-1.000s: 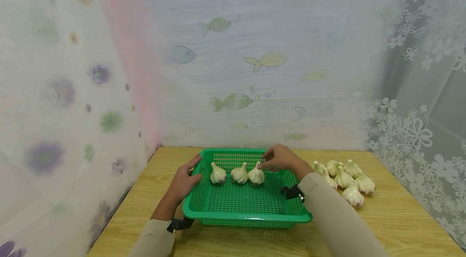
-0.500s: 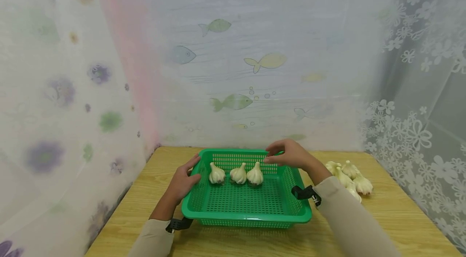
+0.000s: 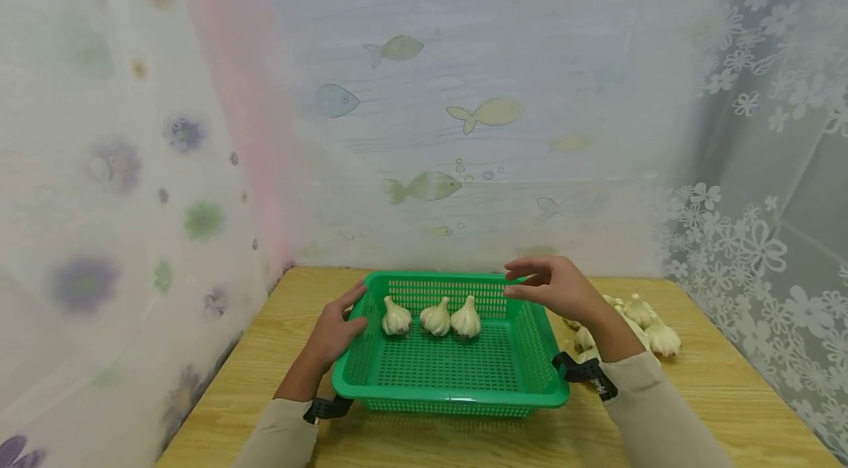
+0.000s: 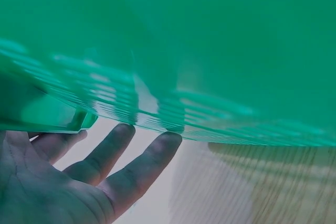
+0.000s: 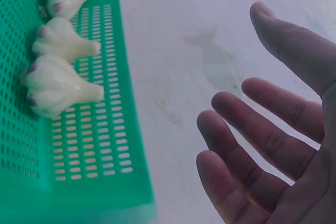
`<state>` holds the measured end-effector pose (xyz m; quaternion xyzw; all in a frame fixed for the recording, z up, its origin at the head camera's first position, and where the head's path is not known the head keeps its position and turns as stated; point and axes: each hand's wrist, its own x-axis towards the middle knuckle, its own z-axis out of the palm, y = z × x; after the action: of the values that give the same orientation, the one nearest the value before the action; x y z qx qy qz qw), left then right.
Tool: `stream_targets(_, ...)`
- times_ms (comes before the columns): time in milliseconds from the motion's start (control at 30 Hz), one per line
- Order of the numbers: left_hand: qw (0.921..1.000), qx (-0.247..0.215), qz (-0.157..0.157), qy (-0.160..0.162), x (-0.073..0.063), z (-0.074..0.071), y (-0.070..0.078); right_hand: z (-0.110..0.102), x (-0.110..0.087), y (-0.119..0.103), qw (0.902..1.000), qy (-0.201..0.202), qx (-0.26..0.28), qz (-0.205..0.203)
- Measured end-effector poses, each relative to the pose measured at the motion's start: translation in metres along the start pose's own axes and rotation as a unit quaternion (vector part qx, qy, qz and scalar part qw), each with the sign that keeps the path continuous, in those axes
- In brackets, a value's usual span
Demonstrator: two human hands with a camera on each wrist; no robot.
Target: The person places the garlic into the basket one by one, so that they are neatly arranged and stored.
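In the head view, my left hand (image 3: 336, 332) holds the left rim of a green plastic basket (image 3: 450, 396). The thumb lies over the rim; in the left wrist view, the fingers (image 4: 142, 166) touch the slotted outer wall. Three garlic bulbs stand in a row along the basket's back: a left bulb (image 3: 396, 318), a middle bulb (image 3: 435, 318) and a right bulb (image 3: 466, 319). Above the back right corner, my right hand (image 3: 563, 291) holds nothing. Its fingers are spread and slightly bent in the right wrist view, apart from the basket.
More garlic bulbs (image 3: 662, 339) lie in a pile on the wooden table (image 3: 715, 394), right of the basket and partly hidden by my right forearm. A patterned curtain (image 3: 411, 122) hangs behind the table's back edge, with others at both sides.
My right hand has left the right-hand bulb in the basket and moved right, over the back right corner. The left hand and the basket have stayed in place.
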<state>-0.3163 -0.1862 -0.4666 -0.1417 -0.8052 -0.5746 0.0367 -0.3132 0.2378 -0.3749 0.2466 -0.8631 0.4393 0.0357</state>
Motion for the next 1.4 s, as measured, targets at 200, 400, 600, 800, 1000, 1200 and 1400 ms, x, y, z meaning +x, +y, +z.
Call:
stream_targets(200,1.0,0.002,0.001,0.003,0.0,0.002,-0.001,-0.008,-0.018,0.006,0.9989,0.033,-0.028,-0.019)
stream_targets(400,1.0,-0.001,0.0,0.003,-0.001,0.003,0.0,-0.02,-0.04,0.014,0.9943,0.087,-0.059,-0.02)
stream_targets(600,1.0,-0.004,-0.002,0.004,-0.001,0.003,0.0,-0.041,-0.063,0.025,0.9903,0.122,-0.065,-0.001)
stream_targets(800,1.0,-0.005,0.001,0.001,0.0,0.002,-0.001,-0.056,-0.088,0.042,0.9831,0.166,-0.07,0.032)
stream_targets(1000,1.0,-0.003,0.004,0.003,0.0,0.002,-0.001,-0.073,-0.111,0.077,0.9781,0.174,-0.047,0.105)
stream_targets(1200,1.0,-0.003,0.003,0.002,-0.001,0.001,0.001,-0.087,-0.126,0.102,0.9707,0.176,-0.022,0.162)
stream_targets(1400,1.0,0.003,0.001,0.003,-0.001,0.001,0.002,-0.087,-0.129,0.111,0.9669,0.181,0.006,0.18)
